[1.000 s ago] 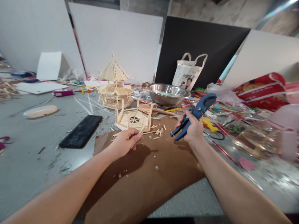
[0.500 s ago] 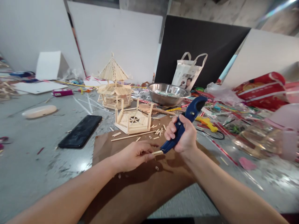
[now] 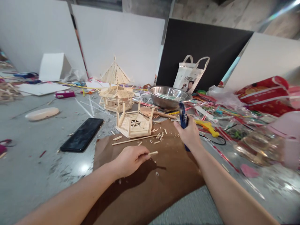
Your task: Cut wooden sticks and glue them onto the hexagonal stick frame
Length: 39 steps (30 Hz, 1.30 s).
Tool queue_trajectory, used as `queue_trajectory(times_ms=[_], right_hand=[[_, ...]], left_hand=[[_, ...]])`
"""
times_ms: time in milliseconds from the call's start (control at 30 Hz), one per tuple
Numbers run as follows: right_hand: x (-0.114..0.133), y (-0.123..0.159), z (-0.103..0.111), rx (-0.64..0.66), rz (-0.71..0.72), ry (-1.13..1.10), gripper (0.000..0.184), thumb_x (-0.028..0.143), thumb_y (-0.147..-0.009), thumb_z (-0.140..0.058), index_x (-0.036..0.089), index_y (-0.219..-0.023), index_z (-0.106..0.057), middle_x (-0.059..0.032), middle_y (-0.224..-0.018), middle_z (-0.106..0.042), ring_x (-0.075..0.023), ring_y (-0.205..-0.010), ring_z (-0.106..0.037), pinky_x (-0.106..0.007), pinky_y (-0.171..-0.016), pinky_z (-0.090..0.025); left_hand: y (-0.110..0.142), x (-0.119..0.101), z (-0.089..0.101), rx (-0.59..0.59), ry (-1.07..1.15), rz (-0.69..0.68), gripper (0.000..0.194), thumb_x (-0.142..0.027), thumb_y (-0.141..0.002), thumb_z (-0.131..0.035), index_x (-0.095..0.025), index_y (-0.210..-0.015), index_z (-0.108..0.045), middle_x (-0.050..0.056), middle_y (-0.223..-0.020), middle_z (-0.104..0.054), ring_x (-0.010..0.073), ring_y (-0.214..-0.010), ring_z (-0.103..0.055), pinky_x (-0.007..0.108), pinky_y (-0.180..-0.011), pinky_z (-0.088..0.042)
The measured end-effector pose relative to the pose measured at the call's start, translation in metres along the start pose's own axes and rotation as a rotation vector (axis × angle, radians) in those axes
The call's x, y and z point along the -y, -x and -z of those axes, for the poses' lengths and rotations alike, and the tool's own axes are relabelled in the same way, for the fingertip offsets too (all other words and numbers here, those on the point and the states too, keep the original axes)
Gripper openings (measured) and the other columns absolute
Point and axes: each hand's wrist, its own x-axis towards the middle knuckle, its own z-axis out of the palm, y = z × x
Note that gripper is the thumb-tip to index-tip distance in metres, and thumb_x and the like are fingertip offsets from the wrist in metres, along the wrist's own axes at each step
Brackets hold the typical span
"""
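My left hand (image 3: 131, 159) pinches a short wooden stick (image 3: 153, 153) between thumb and fingers, its tip pointing right over the brown sheet (image 3: 140, 190). My right hand (image 3: 189, 134) is wrapped round a blue hand cutter (image 3: 182, 115), seen nearly edge-on, apart from the stick. Just beyond both hands sits a hexagonal wooden frame (image 3: 131, 131) with upright posts. A longer thin stick (image 3: 133, 140) and several short cut pieces (image 3: 160, 136) lie in front of it. Behind stands a pavilion model (image 3: 116, 90) of sticks with a pointed roof.
A black phone (image 3: 82, 135) and a pale oval case (image 3: 42, 113) lie at left. Farther back is a metal bowl (image 3: 170, 97) beside a white bag (image 3: 189, 76). To the right are a yellow glue gun (image 3: 208, 126), scattered straws and a pink-lidded bottle (image 3: 262, 140).
My right hand has drawn the cutter away from the stick, to the right, and turned it upright. My left hand still holds the stick, slightly farther left.
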Motion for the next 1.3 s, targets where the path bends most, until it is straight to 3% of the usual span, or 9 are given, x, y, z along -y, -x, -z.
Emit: queue_trajectory(times_ms=[133,267,433,600,800,1100,1300], right_hand=[[-0.002,0.004,-0.001,0.140,0.088,0.427,0.054,0.048,-0.067,-0.047,0.011,-0.107,-0.042,-0.0147,-0.094,-0.053,-0.0267,-0.091,-0.047,-0.035,-0.076,-0.032],[-0.005,0.007,-0.006,0.253,0.087,0.596,0.059,0.056,-0.067,-0.042,0.012,-0.107,-0.041,-0.0152,-0.095,-0.053,-0.0273,-0.089,-0.048,-0.035,-0.075,-0.031],[-0.011,0.009,-0.011,0.299,0.116,0.654,0.059,0.058,-0.068,-0.038,0.013,-0.107,-0.041,-0.0143,-0.096,-0.053,-0.0269,-0.090,-0.048,-0.034,-0.074,-0.031],[-0.015,0.011,-0.015,0.356,0.134,0.706,0.059,0.059,-0.067,-0.039,0.014,-0.107,-0.042,-0.0136,-0.097,-0.052,-0.0279,-0.091,-0.047,-0.036,-0.076,-0.030],[-0.016,0.009,-0.017,0.412,0.101,0.728,0.064,0.057,-0.067,-0.041,0.013,-0.112,-0.038,-0.0154,-0.104,-0.050,-0.0286,-0.095,-0.046,-0.037,-0.078,-0.029],[-0.013,0.012,-0.015,0.389,0.098,0.758,0.063,0.059,-0.068,-0.038,0.012,-0.109,-0.039,-0.0174,-0.100,-0.050,-0.0301,-0.092,-0.047,-0.037,-0.075,-0.030],[-0.014,0.013,-0.016,0.429,0.081,0.751,0.063,0.058,-0.069,-0.036,0.011,-0.111,-0.039,-0.0182,-0.102,-0.050,-0.0305,-0.095,-0.045,-0.039,-0.076,-0.029]], left_hand=[[0.000,-0.001,-0.002,-0.062,-0.138,-0.007,0.026,-0.029,-0.082,-0.031,-0.018,-0.077,-0.054,0.002,-0.073,-0.058,0.0132,-0.069,-0.051,0.023,-0.061,-0.037],[0.000,0.000,-0.009,-0.074,-0.219,-0.083,0.024,-0.024,-0.082,-0.030,-0.017,-0.077,-0.052,0.003,-0.076,-0.057,0.0138,-0.075,-0.051,0.025,-0.067,-0.040],[0.000,0.005,-0.017,-0.040,-0.288,-0.223,0.020,-0.019,-0.082,-0.031,-0.016,-0.080,-0.050,0.004,-0.086,-0.057,0.0129,-0.084,-0.052,0.026,-0.076,-0.042],[-0.003,0.008,-0.020,-0.092,-0.406,-0.302,0.016,-0.015,-0.080,-0.035,-0.015,-0.084,-0.050,0.007,-0.101,-0.056,0.0148,-0.097,-0.049,0.027,-0.086,-0.039],[-0.003,0.012,-0.020,-0.079,-0.407,-0.323,0.017,-0.014,-0.079,-0.034,-0.015,-0.085,-0.050,0.007,-0.106,-0.055,0.0152,-0.104,-0.046,0.026,-0.088,-0.039],[-0.006,0.020,-0.012,-0.005,-0.405,-0.396,0.017,-0.015,-0.080,-0.036,-0.014,-0.087,-0.051,0.008,-0.110,-0.053,0.0157,-0.106,-0.044,0.028,-0.091,-0.036],[-0.008,0.018,-0.009,-0.016,-0.289,-0.399,0.022,-0.018,-0.082,-0.031,-0.015,-0.084,-0.053,0.007,-0.103,-0.056,0.0138,-0.102,-0.046,0.029,-0.089,-0.037]])
